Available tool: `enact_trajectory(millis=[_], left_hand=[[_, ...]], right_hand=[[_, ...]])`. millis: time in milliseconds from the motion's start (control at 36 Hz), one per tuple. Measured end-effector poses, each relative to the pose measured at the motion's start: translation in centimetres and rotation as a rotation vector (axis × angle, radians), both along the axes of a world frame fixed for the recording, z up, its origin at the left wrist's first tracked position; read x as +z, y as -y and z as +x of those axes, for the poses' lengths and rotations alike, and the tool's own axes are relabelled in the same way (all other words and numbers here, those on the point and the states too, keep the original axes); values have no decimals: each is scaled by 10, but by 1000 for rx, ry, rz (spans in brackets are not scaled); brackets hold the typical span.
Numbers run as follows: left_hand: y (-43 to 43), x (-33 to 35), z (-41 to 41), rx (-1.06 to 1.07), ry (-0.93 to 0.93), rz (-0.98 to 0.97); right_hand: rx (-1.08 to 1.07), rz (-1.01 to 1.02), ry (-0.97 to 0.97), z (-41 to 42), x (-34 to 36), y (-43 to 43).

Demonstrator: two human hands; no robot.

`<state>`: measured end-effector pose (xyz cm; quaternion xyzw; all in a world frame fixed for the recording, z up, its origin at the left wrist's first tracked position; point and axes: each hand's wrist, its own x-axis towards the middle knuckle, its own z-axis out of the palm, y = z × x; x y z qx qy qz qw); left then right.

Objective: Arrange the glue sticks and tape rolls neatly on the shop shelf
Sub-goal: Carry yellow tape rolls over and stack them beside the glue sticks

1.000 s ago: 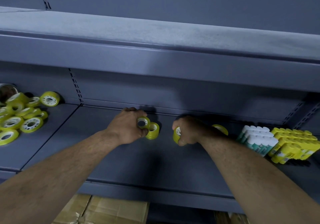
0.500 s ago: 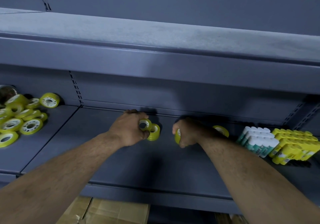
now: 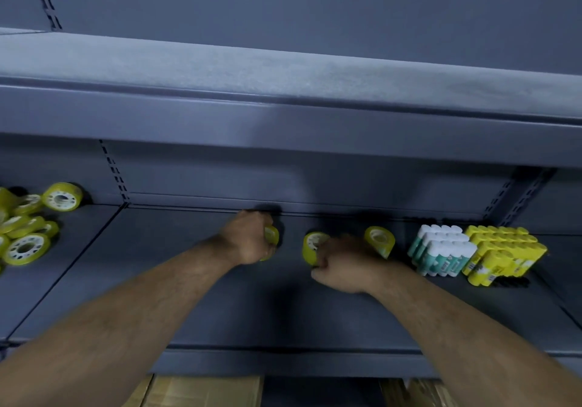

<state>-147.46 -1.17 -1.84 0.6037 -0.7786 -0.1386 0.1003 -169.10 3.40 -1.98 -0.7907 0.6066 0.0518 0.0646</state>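
Head: rolls at shelf's rear edge

Nothing here is legible. The white-capped glue sticks with teal labels and the yellow-wrapped glue sticks carry dark print too blurred to read, and the white cores of the yellow tape rolls show only faint marks.

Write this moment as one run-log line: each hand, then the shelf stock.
left hand: grips tape roll; right hand: grips second tape roll; third roll: stands unheld; glue stick packs: right; loose rolls: left
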Motion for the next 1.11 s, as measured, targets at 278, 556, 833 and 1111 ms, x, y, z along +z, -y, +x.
enact_trajectory(millis=[278, 556, 833, 1111], left_hand=[[8, -5, -4, 10, 67, -3], [8, -2, -5, 18, 96, 37], [10, -1, -5, 7, 113, 57], [4, 4, -12, -65, 172, 23]], right_hand=[[67, 121, -40, 4, 6, -16], [60, 92, -57, 7, 11, -19], [-5, 54, -92, 8, 12, -18], [-118, -80, -4, 1, 15, -21]])
